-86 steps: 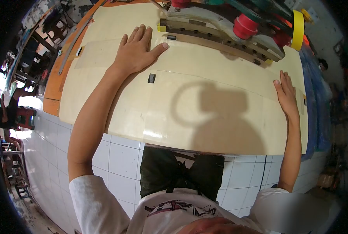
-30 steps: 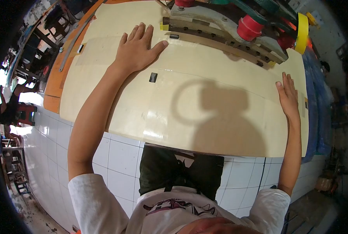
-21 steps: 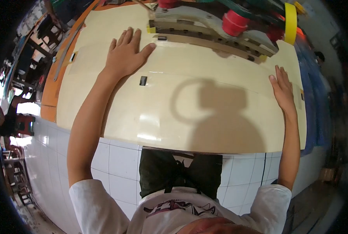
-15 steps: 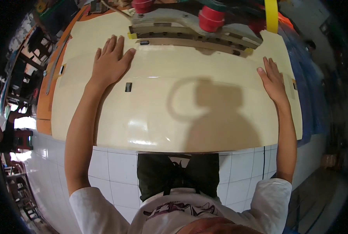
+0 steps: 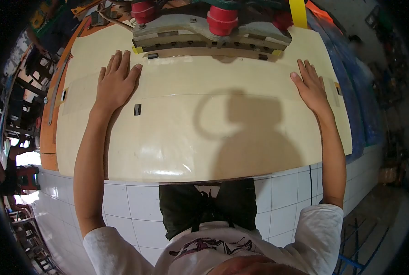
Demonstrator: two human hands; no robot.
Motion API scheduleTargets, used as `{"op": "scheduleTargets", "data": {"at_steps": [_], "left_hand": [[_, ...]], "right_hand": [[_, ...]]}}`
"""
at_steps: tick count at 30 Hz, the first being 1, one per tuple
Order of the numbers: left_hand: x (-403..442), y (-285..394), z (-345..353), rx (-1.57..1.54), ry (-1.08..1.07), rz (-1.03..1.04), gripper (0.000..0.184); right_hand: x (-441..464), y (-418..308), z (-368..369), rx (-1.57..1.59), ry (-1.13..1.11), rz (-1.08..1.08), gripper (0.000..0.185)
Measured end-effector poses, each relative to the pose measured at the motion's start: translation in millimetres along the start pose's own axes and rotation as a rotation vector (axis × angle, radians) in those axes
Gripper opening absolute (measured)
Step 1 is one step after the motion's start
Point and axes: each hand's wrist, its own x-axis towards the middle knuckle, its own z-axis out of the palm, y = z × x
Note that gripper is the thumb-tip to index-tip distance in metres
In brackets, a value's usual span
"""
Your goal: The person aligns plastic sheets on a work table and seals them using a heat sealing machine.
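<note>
The cream sheet (image 5: 167,137) lies directly under both palms, its long axis running left to right across the person's front, roughly parallel to the long bar (image 5: 213,43) of the machine over its far part. The left hand (image 5: 117,85) and the right hand (image 5: 310,89) are open, fingers spread and pointing away from the body, each resting near its own end of the sheet and gripping nothing. The bar's ends lie inward of the hands; the small black piece (image 5: 137,109) in the sheet's nearer part is closer to the left hand. Counted in view: one sheet, one bar, two hands, five small black pieces on the sheet, and three red fittings (image 5: 222,20) above the bar. Whether the bar touches the sheet cannot be told.
</note>
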Motion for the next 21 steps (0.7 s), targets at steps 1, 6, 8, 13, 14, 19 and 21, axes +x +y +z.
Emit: {"op": "scheduleTargets", "data": {"at_steps": [1,6,8,13,14,19,21], "left_hand": [[-0.1,0.4,-0.3,-0.001,-0.001,0.001,0.069],[-0.2,0.5,-1.3,-0.005,-0.003,-0.001,0.069],[-0.4,0.3,-1.7,-0.012,-0.003,-0.001,0.069],[-0.7,-0.8,-2.8,-0.024,-0.003,0.003,0.069],[-0.9,0.8,-4.6,0.000,-0.020,-0.003,0.068],[-0.1,2.0,-3.8,0.042,-0.034,-0.020,0.067],[0.8,1.4,-3.5,0.050,-0.035,-0.014,0.066]], "right_hand": [[0.5,0.5,0.5,-0.004,0.002,0.000,0.077],[3.0,2.8,2.7,-0.017,0.008,0.001,0.078],[3.4,3.2,2.7,-0.022,0.009,0.001,0.078],[4.4,3.7,2.4,-0.027,0.007,-0.001,0.077],[4.5,3.7,2.6,-0.026,0.008,-0.003,0.077],[5.2,3.4,2.9,-0.036,0.011,0.006,0.076],[5.6,4.0,3.4,-0.034,0.011,0.005,0.076]]}}
